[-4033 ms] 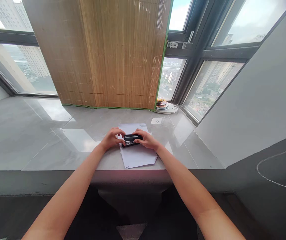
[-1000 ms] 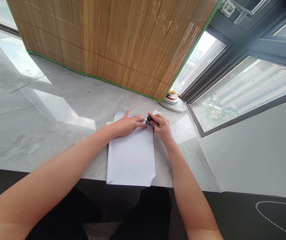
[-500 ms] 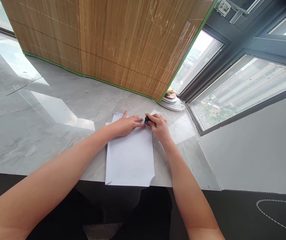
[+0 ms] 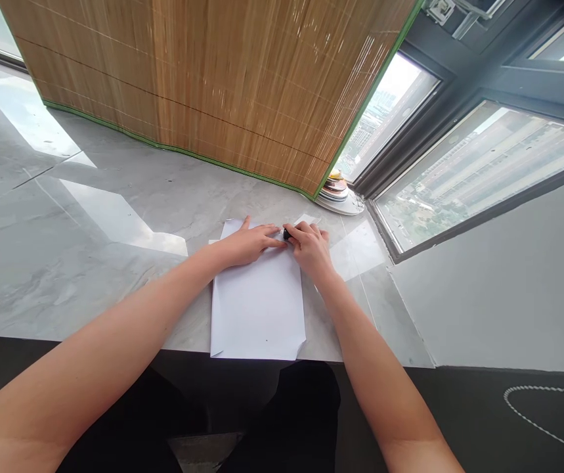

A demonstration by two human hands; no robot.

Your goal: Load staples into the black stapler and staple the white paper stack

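White paper [image 4: 259, 309] lies on the grey marbled counter [image 4: 163, 197], its near edge at the counter's front edge and its lower corners creased. My left hand [image 4: 249, 244] rests flat on the upper part of the paper, fingers spread and pointing right. Beside its fingertips, my right hand [image 4: 311, 246] is closed around a small black object [image 4: 286, 234] at the paper's upper right. Most of that object is hidden by my fingers, so its kind is unclear.
A bamboo mat with green edging [image 4: 203, 85] stands across the back of the counter. Stacked plates [image 4: 338, 197] sit by its right end, near the window [image 4: 478, 177]. A white wall [image 4: 503, 276] is on the right, and a pale cord [image 4: 532, 389] hangs low at the right.
The right hand and the black object have shifted slightly left, closer to the left fingertips. The left hand has stayed nearly in place. The whole view has moved a little.
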